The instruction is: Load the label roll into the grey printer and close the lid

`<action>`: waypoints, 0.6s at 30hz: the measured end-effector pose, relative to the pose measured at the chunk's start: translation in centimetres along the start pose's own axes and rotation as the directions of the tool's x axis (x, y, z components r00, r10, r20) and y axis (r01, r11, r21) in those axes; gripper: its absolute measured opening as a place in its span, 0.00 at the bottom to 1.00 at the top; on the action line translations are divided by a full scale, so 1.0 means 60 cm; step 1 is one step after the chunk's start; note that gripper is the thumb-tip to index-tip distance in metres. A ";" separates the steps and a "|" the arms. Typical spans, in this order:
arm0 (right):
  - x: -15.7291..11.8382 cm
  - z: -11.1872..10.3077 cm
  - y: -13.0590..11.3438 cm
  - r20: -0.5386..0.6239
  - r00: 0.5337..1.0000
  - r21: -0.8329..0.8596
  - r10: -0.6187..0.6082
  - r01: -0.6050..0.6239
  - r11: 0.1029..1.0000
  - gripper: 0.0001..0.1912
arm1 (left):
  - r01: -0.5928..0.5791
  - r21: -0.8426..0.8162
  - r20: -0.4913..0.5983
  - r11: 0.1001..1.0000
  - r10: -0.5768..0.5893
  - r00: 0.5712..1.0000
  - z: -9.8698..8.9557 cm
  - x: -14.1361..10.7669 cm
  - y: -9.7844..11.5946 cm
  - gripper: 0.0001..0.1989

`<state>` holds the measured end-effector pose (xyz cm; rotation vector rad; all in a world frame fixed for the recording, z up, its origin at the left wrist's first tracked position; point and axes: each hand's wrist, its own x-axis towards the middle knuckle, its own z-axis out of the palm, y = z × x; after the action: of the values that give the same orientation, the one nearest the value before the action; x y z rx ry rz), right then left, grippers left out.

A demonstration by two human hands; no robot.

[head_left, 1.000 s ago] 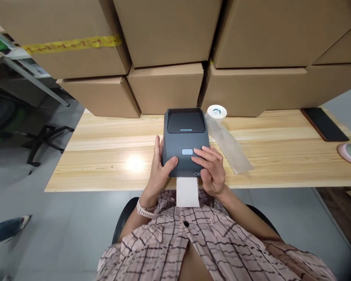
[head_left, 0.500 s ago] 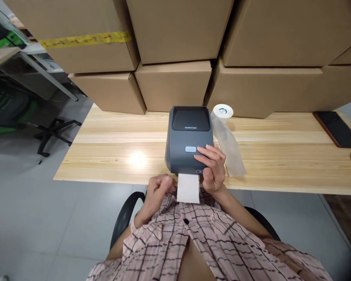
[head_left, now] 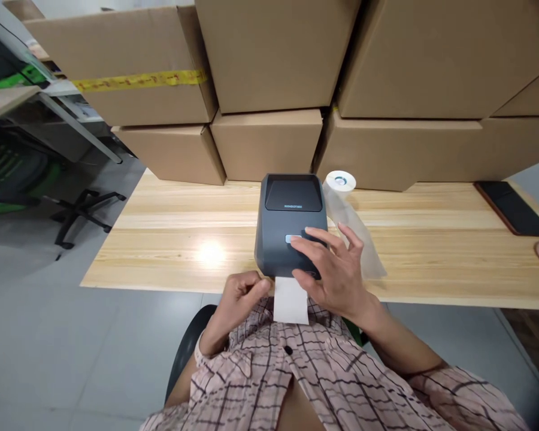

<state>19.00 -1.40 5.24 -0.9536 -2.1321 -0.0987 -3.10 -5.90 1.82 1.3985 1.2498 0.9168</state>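
The left hand [head_left: 239, 299] lay loosely curled at the tabletop's [head_left: 170, 239] near edge beside one paper strip [head_left: 291, 302]; whether its grip held anything, I could not tell. The right hand [head_left: 339, 275], grip spread wide around nothing, had just shifted from the corner of the one printer [head_left: 272, 233] to its single pale button [head_left: 288, 238], apparently now the working point. The printer stood on the tabletop, one roll [head_left: 348, 181] beside it, one phone [head_left: 514, 208] and at least six cartons [head_left: 273, 60] farther off.
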 end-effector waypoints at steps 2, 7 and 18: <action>0.011 -0.001 -0.004 0.024 0.999 -0.055 -0.041 0.042 0.998 0.12 | -0.045 -0.020 -0.195 0.999 0.040 0.980 -0.006 0.003 0.002 0.28; 0.009 0.002 0.011 0.010 0.999 0.110 0.036 -0.037 0.993 0.12 | -0.231 -0.051 -0.521 0.972 0.172 0.836 -0.001 0.020 0.003 0.18; 0.080 -0.034 0.088 -0.054 0.997 0.026 -0.049 0.051 0.998 0.35 | -0.144 -0.037 -0.435 0.989 0.114 0.893 -0.038 0.125 0.005 0.17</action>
<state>21.77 4.55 8.74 -0.8727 -2.1034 -0.1182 -3.87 1.90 2.00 1.2733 1.4454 1.4070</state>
